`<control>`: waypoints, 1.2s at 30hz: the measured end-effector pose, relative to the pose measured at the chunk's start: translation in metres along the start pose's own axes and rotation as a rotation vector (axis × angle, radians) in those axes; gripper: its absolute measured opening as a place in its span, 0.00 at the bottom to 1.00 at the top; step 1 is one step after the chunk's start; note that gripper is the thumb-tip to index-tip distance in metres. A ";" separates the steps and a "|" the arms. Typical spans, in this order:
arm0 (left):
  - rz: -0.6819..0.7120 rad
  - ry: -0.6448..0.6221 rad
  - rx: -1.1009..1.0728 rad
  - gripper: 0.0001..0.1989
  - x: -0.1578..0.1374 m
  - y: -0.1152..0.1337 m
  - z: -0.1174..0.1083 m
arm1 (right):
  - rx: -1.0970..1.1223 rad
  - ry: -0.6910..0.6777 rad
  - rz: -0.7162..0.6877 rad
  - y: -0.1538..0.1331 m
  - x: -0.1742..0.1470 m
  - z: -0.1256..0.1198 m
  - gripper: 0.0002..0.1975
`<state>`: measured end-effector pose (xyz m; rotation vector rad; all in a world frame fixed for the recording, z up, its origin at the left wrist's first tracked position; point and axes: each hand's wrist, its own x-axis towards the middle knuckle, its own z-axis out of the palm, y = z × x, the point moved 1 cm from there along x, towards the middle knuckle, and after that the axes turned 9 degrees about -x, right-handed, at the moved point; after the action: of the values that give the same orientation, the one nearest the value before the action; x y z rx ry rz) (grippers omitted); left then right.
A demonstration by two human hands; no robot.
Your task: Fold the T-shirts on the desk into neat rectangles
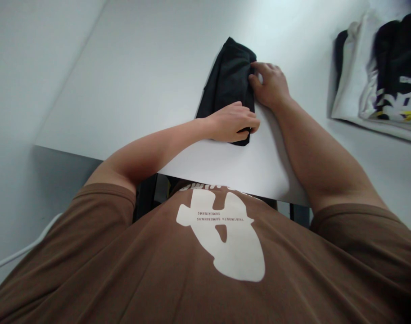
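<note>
A black piece of clothing (228, 76), folded into a narrow bundle, lies on the white table (131, 81) in front of me. Its exact kind cannot be made out from the folds. My left hand (234, 121) reaches across its near end, with the fingers curled round the right-hand edge. At the upper right edge is my right hand (271, 83), its thumb and fingers pinching the cloth. Part of the near end is hidden under my left hand.
On the right of the table lies a group of folded clothes: white clothing (352, 76) and black clothing with a white and yellow print (399, 72). The table's near edge runs just before my body. A white cable (26, 247) hangs at lower left.
</note>
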<state>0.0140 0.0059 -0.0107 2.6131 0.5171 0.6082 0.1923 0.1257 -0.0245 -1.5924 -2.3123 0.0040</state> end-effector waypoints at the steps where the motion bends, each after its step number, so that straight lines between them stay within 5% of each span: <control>1: -0.001 -0.001 0.000 0.11 0.000 0.000 0.000 | 0.001 0.001 -0.001 0.000 0.000 0.000 0.25; 36: -0.022 -0.006 -0.019 0.13 0.000 0.000 0.000 | 0.045 -0.003 0.012 0.002 -0.002 -0.001 0.24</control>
<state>0.0143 0.0058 -0.0108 2.5874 0.5354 0.5950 0.1946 0.1245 -0.0248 -1.5849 -2.2887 0.0602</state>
